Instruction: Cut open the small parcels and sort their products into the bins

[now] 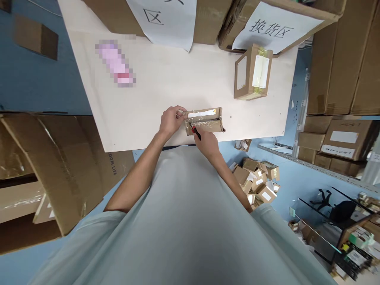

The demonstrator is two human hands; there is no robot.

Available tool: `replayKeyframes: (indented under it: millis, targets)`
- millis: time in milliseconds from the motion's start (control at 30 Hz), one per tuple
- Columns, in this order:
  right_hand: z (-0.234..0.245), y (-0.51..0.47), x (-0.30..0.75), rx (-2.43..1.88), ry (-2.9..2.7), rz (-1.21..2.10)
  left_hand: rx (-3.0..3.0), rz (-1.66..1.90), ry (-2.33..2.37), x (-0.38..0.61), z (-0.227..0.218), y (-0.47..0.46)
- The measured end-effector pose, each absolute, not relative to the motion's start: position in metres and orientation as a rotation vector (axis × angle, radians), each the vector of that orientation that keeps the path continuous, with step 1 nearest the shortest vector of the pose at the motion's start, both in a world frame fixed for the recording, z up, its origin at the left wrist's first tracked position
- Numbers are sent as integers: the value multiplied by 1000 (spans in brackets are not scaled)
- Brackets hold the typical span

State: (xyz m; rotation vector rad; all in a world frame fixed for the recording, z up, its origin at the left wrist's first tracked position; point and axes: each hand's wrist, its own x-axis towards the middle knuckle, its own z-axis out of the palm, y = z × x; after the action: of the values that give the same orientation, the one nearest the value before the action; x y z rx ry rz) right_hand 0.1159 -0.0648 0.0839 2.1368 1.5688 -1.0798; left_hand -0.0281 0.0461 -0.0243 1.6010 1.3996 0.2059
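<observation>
A small flat cardboard parcel wrapped in clear tape, with a white label on top, lies near the front edge of the pale table. My left hand grips the parcel's left end, fingers curled round it. My right hand is closed on a small red and black cutter whose tip touches the parcel's near side.
A taller cardboard box with white labels stands at the table's back right. Large cartons with paper signs line the far edge. An open carton is at my left. Several small boxes lie on the blue floor at right.
</observation>
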Motion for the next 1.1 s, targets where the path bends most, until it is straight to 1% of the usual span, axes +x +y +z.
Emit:
replayKeyframes:
  millis: [367,533,733,867,967,1033,1100]
  targets:
    - [79,-44,80,2176,1404,-964,1578,182,1296,-36,-27,44]
    - [79,-39,77,2201,1339,-975,1564,151,1285,-33,-29,46]
    - [85,-48,72,2131,1290,-1005,1595,158,1344,-26,-25,39]
    - [93,-59,89,2150,1362,-1083,1610,161,1360,-28,-24,36]
    - [94,-74,127,2336,1473,-1096,1606,150,1380,-29,-23,35]
    - [84,-85,162,2593,1410,-968,1606,142,1396,-28,-22,35]
    - [62,-93,199,2780,1281,-792,1611,133,1425,-26,-22,33]
